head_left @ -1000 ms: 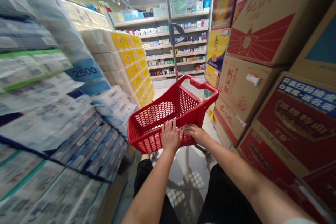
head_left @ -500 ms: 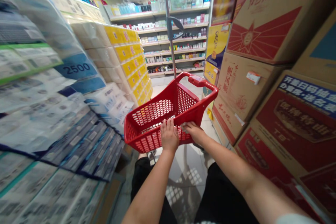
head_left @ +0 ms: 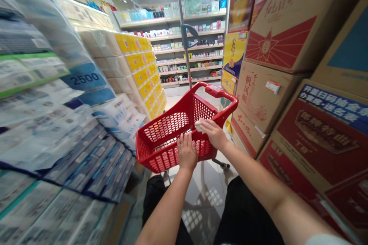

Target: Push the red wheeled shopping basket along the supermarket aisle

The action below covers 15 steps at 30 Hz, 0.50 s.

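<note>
A red plastic shopping cart [head_left: 163, 126] stands turned sideways before me, its basket bare inside and its handle at the far right. My left hand [head_left: 187, 152] lies with fingers stretched over the near rim and side of the basket. On the upper edge near the handle end, my right hand [head_left: 213, 132] is closed on a crumpled whitish cloth [head_left: 199, 125], pressed to the red plastic. Part of the cloth is hidden under the fingers.
Stacked tissue packs [head_left: 86, 160] fill the left side, with yellow-ended packs [head_left: 140, 71] farther on. Cardboard cartons [head_left: 276, 95] are piled on the right. A metal pole [head_left: 184, 34] rises behind the cart, before shelves of goods [head_left: 169, 51].
My right hand has moved up from the basket's outer side to its top edge, bringing the cloth into clearer sight. My left hand stays at nearly the same spot on the rim.
</note>
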Available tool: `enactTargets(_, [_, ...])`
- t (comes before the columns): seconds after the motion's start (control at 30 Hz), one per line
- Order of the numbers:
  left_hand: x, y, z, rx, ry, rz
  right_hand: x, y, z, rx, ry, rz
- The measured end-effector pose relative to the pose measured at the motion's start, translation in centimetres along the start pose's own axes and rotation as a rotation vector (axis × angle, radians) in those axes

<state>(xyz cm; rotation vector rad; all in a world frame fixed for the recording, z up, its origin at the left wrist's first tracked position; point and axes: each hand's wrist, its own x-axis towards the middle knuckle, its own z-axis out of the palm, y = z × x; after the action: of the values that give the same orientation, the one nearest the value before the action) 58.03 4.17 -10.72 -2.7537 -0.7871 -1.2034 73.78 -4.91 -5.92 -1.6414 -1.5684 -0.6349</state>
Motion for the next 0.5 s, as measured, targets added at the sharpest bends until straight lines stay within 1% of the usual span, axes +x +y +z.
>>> enactTargets(0.07, [0.0,0.4,-0.2,-0.007,-0.019,-0.013,-0.2,1.2,-1.2,-0.058,0.135,0.150])
enactTargets(0.1, [0.0,0.6,-0.4,-0.011,-0.027,-0.022,-0.6,1.6,-1.5,-0.077,0.176,0.213])
enactTargets(0.13, [0.1,0.9,-0.5,-0.015,-0.034,-0.032,-1.2,1.9,-1.6,-0.076,0.168,0.245])
enactTargets(0.2, [0.1,1.3,-0.7,-0.027,-0.043,-0.049,-2.8,2.0,-1.0,-0.015,0.048,0.267])
enactTargets(0.27, [0.1,1.8,-0.8,-0.037,-0.050,-0.054,-5.0,1.9,0.2,0.048,-0.068,0.298])
enactTargets(0.3, [0.1,2.0,-0.9,-0.041,-0.054,-0.052,-6.2,1.8,0.8,0.066,-0.086,0.338])
enactTargets(0.4, [-0.1,2.6,-0.9,-0.041,-0.062,-0.050,-9.4,1.5,2.5,0.116,-0.065,0.524])
enactTargets(0.5, [-0.2,3.0,-0.8,-0.039,-0.057,-0.057,-11.6,1.4,3.7,0.175,-0.048,0.687])
